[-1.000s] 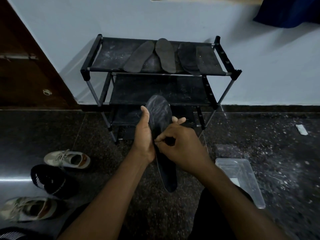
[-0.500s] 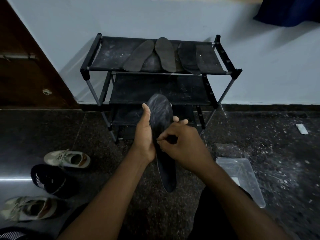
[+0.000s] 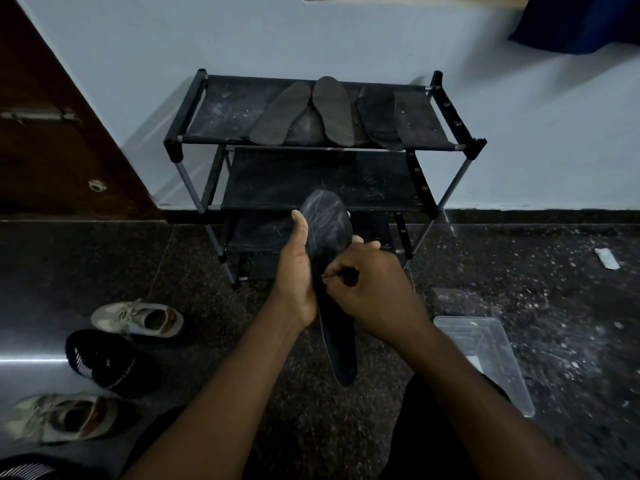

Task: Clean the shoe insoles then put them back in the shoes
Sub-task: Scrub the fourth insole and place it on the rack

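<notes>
Slipping is the likeliest trouble in the head view: the insole (image 3: 341,351) stands nearly upright in mid-air in front of the shoe rack (image 3: 187,109), its long lower end hanging free below both hands. A hard rub or tug from the right could, I judge, twist it out of the left grip and drop it onto the gritty floor (image 3: 519,271), dirtying it again. Pressing too hard at one spot could also crease or tear the thin material. The left hand (image 3: 296,271) grips the insole along its left edge, thumb pointing up beside the toe end and fingers wrapped behind. The right hand (image 3: 374,296) lies across the insole's middle with fingers curled, thumb and forefinger pinching at its face. Something small and dark shows in that pinch, but whether it is a cloth, a tool or only shadow I cannot tell. Four insoles (image 3: 334,112) lie on the rack's top shelf, so the refitting looks some way off. The pale sneaker (image 3: 138,318), black shoe (image 3: 100,362) and second pale sneaker (image 3: 62,417) wait on the floor to the left, well apart from the hands. A clear tub (image 3: 485,355) sits on the floor to the right.
</notes>
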Demonstrator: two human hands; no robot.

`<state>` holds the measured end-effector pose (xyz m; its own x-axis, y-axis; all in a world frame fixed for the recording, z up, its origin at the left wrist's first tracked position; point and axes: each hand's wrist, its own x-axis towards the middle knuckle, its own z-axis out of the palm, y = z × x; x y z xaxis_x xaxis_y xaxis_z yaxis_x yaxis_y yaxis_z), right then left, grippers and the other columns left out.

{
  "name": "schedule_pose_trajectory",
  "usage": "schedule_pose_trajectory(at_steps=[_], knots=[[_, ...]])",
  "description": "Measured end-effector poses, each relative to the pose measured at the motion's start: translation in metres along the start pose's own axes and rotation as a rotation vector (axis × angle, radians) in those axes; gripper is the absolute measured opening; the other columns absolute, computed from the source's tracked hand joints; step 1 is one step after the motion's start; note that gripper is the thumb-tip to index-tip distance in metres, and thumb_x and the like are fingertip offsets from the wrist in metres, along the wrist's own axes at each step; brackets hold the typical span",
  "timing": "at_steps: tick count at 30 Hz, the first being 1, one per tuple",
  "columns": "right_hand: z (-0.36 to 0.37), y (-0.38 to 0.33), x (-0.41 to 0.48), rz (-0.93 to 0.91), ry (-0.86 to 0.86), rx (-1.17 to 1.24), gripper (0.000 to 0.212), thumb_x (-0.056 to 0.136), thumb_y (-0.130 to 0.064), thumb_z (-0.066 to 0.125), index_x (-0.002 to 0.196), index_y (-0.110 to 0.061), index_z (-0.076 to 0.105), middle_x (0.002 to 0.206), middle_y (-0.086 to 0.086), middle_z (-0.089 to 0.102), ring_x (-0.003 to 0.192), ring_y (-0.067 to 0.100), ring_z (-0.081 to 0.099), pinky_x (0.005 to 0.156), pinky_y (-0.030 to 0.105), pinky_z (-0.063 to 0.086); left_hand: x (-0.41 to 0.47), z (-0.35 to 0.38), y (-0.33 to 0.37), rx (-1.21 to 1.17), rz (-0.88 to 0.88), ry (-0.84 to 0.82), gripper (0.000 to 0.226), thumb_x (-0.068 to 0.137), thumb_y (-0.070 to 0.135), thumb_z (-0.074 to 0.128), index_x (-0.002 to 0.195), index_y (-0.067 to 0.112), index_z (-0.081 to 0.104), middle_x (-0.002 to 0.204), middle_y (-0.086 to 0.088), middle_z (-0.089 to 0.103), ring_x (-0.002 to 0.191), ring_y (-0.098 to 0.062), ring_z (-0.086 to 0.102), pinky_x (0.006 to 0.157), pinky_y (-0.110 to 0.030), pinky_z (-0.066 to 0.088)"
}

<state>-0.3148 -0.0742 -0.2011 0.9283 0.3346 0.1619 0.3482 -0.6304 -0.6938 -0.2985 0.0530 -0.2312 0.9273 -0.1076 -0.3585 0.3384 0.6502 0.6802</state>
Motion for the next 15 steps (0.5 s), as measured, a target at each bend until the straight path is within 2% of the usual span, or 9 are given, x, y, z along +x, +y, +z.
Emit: schedule_pose_trajectory(at_steps=[2, 4, 7, 9, 12, 15], knots=[[0.0011, -0.0005, 0.0020, 0.002, 0.056, -0.008, 0.008, 0.087, -0.015, 0.071, 0.090, -0.018, 0.078, 0.089, -0.009, 0.066, 0.080, 0.002, 0.061, 0.075, 0.017, 0.051, 0.0016, -0.0014, -0.0013, 0.007, -0.014, -0.018, 0.085, 0.097, 0.077, 0.032, 0.126, 0.008, 0.073, 0.132, -0.028, 0.065, 0.129, -0.040, 0.061, 0.117, -0.052, 0.040], [0.0034, -0.0038, 0.0033, -0.012, 0.092, 0.026, 0.009, 0.089, -0.014, 0.070, 0.095, -0.017, 0.078, 0.092, -0.007, 0.065, 0.082, 0.003, 0.062, 0.076, 0.022, 0.053, 0.0031, -0.0027, -0.0017, -0.003, -0.030, -0.026, 0.088, 0.096, 0.078, 0.034, 0.139, 0.006, 0.061, 0.139, -0.031, 0.059, 0.132, -0.042, 0.057, 0.117, -0.052, 0.039], [0.0042, -0.0091, 0.0016, -0.035, 0.049, 0.081, 0.010, 0.090, -0.014, 0.070, 0.096, -0.016, 0.077, 0.090, -0.007, 0.064, 0.084, 0.004, 0.062, 0.077, 0.026, 0.054, 0.0020, -0.0025, 0.0000, -0.024, -0.040, -0.040, 0.091, 0.095, 0.078, 0.032, 0.124, 0.001, 0.072, 0.132, -0.032, 0.063, 0.125, -0.039, 0.064, 0.107, -0.046, 0.048], [0.0021, -0.0076, 0.0002, -0.048, -0.007, 0.074, 0.009, 0.087, -0.013, 0.070, 0.092, -0.016, 0.077, 0.088, -0.008, 0.065, 0.083, 0.004, 0.062, 0.077, 0.027, 0.054, 0.0003, -0.0014, 0.0017, -0.036, -0.032, -0.030, 0.088, 0.095, 0.077, 0.034, 0.125, 0.003, 0.070, 0.127, -0.031, 0.066, 0.121, -0.040, 0.066, 0.104, -0.046, 0.051], [-0.0010, -0.0008, 0.0006, -0.020, 0.003, 0.026, 0.008, 0.085, -0.014, 0.071, 0.088, -0.018, 0.077, 0.087, -0.009, 0.066, 0.080, 0.003, 0.062, 0.075, 0.029, 0.054, 0.0011, -0.0019, 0.0008, -0.015, -0.013, 0.010, 0.083, 0.096, 0.077, 0.036, 0.127, 0.007, 0.069, 0.131, -0.031, 0.064, 0.125, -0.042, 0.063, 0.110, -0.051, 0.046], [-0.0012, -0.0002, 0.0023, -0.006, 0.083, 0.043, 0.008, 0.088, -0.015, 0.072, 0.092, -0.018, 0.078, 0.091, -0.009, 0.065, 0.082, 0.002, 0.062, 0.077, 0.024, 0.054, 0.0051, -0.0046, -0.0029, 0.026, 0.003, -0.011, 0.084, 0.095, 0.079, 0.039, 0.135, 0.010, 0.066, 0.141, -0.027, 0.059, 0.134, -0.042, 0.055, 0.120, -0.055, 0.035]])
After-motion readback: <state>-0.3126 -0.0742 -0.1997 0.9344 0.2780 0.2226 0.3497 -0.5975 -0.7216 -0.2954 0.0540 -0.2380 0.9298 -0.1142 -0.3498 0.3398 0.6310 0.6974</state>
